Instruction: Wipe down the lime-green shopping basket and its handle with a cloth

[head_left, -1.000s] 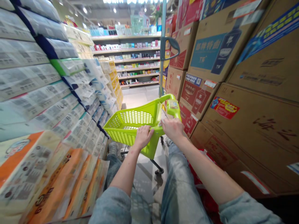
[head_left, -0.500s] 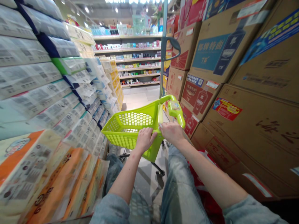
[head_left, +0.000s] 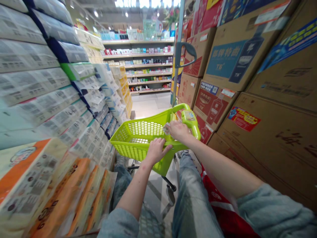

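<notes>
A lime-green shopping cart with a perforated basket stands between my legs, and no goods show inside it. My left hand is closed over the near rim of the basket, thumb toward the handle end. Over the inner side of the handle end is my right hand, fingers bent around a small crumpled white wipe. The wipe is mostly covered by the fingers and lies against or close to the green plastic; exact contact is hard to see. The cart's thick curved handle arches just right of that hand.
Stacked tissue packs line the left side, with orange packs close by. Cardboard cartons rise at right. A grey post with a hooked handle stands ahead. Stocked shelves cross the aisle's far end.
My right hand has moved up and away along the cart's handle end, with more of the white wipe now visible. My left hand stays on the rim. The view has shifted slightly.
</notes>
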The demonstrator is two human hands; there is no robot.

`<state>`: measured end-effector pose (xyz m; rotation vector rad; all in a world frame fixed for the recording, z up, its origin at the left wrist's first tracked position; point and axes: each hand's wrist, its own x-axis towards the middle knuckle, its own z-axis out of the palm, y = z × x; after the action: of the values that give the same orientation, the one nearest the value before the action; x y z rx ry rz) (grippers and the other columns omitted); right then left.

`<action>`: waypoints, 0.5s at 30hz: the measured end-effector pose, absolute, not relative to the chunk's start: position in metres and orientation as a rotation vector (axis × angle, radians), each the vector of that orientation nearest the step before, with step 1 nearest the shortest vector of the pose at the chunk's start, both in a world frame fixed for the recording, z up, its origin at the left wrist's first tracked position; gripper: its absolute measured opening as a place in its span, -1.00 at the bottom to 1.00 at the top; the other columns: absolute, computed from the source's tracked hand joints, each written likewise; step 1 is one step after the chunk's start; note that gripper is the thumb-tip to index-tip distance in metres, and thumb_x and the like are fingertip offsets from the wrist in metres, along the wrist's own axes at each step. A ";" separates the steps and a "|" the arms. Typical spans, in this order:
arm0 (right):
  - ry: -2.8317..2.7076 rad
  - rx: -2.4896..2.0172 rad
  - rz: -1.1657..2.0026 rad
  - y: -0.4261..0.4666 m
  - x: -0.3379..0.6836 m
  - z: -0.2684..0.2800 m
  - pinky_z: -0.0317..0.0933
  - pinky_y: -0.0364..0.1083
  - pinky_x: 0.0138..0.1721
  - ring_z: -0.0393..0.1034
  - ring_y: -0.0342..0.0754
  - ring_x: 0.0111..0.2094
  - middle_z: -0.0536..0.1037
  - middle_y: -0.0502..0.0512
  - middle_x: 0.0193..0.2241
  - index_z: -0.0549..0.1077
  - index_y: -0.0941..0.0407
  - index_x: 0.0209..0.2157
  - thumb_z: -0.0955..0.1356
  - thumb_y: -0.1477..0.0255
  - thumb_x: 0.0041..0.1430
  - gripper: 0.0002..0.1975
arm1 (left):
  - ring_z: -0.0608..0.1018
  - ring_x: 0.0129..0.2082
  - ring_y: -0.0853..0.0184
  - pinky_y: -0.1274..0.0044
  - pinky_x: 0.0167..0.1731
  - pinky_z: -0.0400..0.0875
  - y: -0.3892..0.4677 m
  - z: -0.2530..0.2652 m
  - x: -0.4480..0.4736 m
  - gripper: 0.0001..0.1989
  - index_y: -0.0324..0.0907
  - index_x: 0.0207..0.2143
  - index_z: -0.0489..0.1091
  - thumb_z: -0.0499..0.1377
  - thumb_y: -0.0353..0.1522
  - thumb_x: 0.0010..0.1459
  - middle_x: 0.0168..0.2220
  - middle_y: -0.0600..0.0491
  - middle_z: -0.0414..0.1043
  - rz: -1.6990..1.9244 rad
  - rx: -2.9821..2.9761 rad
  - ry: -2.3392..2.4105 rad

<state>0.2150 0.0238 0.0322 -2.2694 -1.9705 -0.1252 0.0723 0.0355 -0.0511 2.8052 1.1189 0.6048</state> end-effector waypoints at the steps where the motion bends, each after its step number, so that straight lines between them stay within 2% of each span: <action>1: -2.018 -2.270 -0.094 0.029 0.214 0.029 0.20 -0.01 -0.07 0.34 0.11 0.00 0.48 0.39 -0.07 0.42 0.24 -0.06 0.12 0.25 0.29 -0.55 | 0.37 -0.25 0.23 0.42 -0.25 0.22 0.035 -0.052 0.073 -0.57 -0.15 -0.34 0.31 -0.11 -0.02 0.22 -0.31 -0.03 0.38 0.610 2.803 1.119; 5: -2.212 -2.302 0.228 0.044 0.218 0.011 -0.05 0.15 0.17 -0.05 0.26 0.26 0.14 0.53 0.20 0.12 0.41 0.19 0.18 0.24 0.23 -0.36 | 0.39 -0.24 0.21 0.41 -0.24 0.23 0.031 -0.051 0.073 -0.55 -0.16 -0.32 0.33 -0.13 -0.02 0.23 -0.28 -0.06 0.39 0.619 2.802 1.113; 8: -2.294 -2.226 0.458 0.047 0.232 0.000 -0.20 0.19 0.24 -0.31 0.26 0.31 -0.11 0.49 0.28 -0.09 0.41 0.27 0.14 0.31 0.23 -0.32 | 0.42 -0.27 0.22 0.44 -0.28 0.23 0.032 -0.047 0.071 -0.50 -0.16 -0.34 0.34 -0.14 0.03 0.20 -0.32 -0.05 0.41 0.571 2.794 1.101; 11: -2.353 -2.165 0.533 0.047 0.247 -0.006 -0.23 0.15 0.26 -0.40 0.20 0.32 -0.20 0.41 0.30 -0.16 0.34 0.29 0.15 0.34 0.21 -0.30 | 0.46 -0.35 0.21 0.47 -0.37 0.22 0.035 -0.043 0.070 -0.43 -0.16 -0.39 0.36 -0.15 0.10 0.15 -0.39 -0.06 0.44 0.460 2.769 1.082; 15: -2.353 -2.200 0.528 0.050 0.250 -0.011 -0.24 0.10 0.27 -0.47 0.18 0.31 -0.26 0.43 0.31 -0.19 0.36 0.29 0.14 0.34 0.24 -0.31 | 0.48 -0.41 0.22 0.50 -0.43 0.19 0.040 -0.042 0.069 -0.38 -0.15 -0.46 0.36 -0.18 0.15 0.12 -0.44 -0.06 0.46 0.408 2.774 1.074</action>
<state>0.2500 0.0503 -0.0112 -2.1998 -2.3530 0.5283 0.0688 0.0401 -0.0424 2.7745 1.0739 0.4080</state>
